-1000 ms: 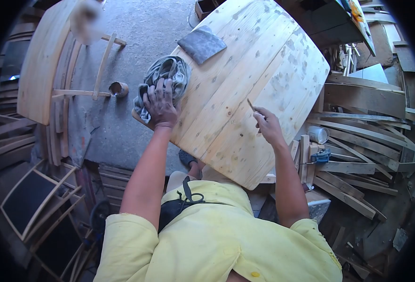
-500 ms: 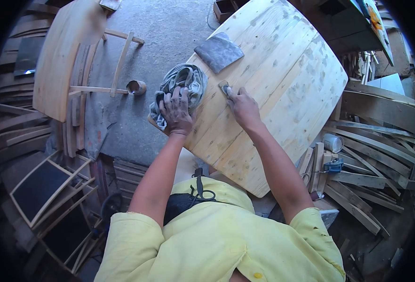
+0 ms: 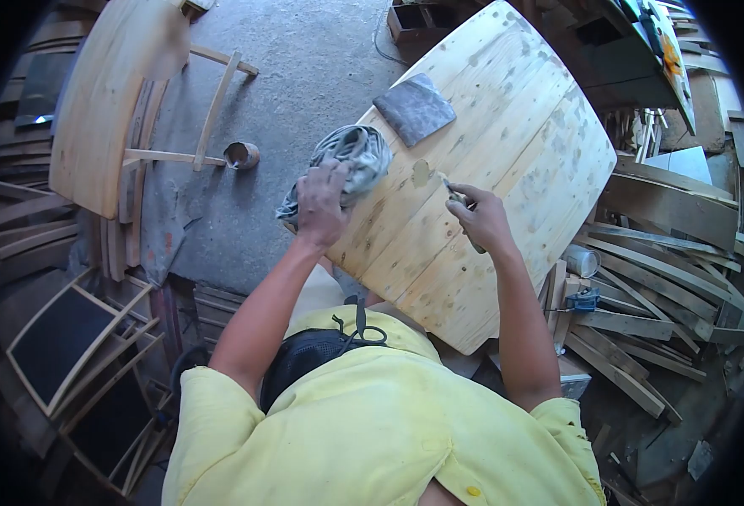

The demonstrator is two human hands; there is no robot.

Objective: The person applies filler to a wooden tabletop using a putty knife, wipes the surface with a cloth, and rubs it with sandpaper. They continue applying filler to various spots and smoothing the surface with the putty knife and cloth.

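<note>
My left hand (image 3: 321, 202) rests against a bunched grey cloth (image 3: 362, 160) at the left edge of a pale plank tabletop (image 3: 507, 152), its fingers curled over the folds. In my right hand (image 3: 483, 221) is a small putty knife (image 3: 444, 180), gripped by the handle, with its narrow blade pointing up and left. The handle end shows below my fingers. Just left of the blade lies a round, tan smeared patch (image 3: 421, 174) on the wood. Beyond the cloth, a grey square sheet (image 3: 415, 110) lies flat on the tabletop. Darker blotches mark the planks.
On the concrete floor at left stands an open can (image 3: 241, 155), beside a wooden frame leg (image 3: 216, 110) and another pale wooden panel (image 3: 102, 110). Stacked timber strips (image 3: 641, 337) fill the right side, with a white tub (image 3: 581, 261) and a blue clamp-like tool (image 3: 584, 298) among them.
My right hand has drawn the putty knife back to the right and tilted it, uncovering the tan patch. My left fingers have curled more over the cloth. The view has shifted slightly.
</note>
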